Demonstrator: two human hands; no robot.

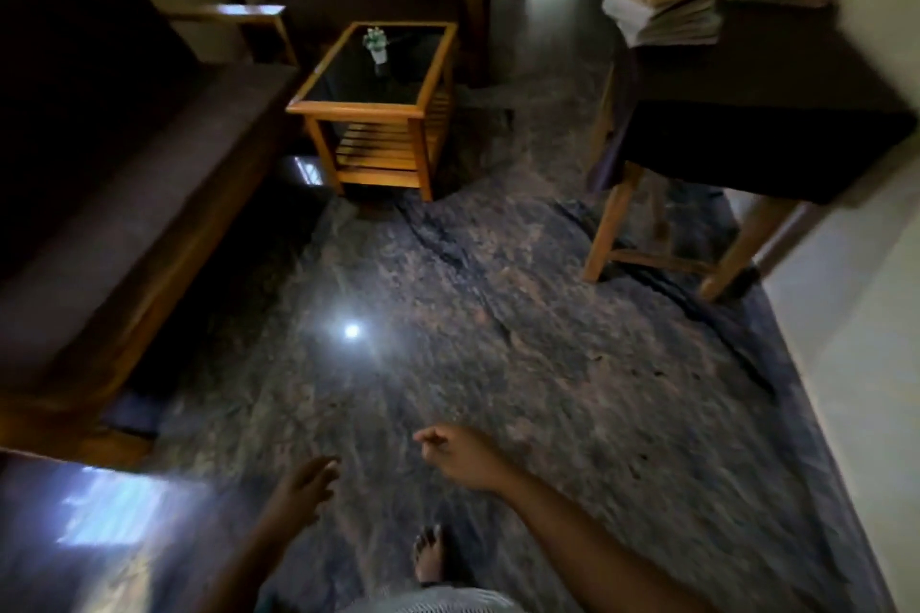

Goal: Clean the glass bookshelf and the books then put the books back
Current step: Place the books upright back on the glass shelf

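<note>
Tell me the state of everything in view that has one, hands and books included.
left hand: empty, fingers relaxed.
right hand: empty, fingers loosely curled.
stack of books: lying flat, unevenly piled on the dark-topped stand.
dark-topped stand: upright, carrying the books.
glass-topped side table: upright, plant on top.
small potted plant: upright on the glass.

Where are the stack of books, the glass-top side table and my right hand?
stack of books [662, 10], head view, middle of the pile.
glass-top side table [356, 109], head view, front wooden rim.
right hand [458, 455], head view, back of the hand.
</note>
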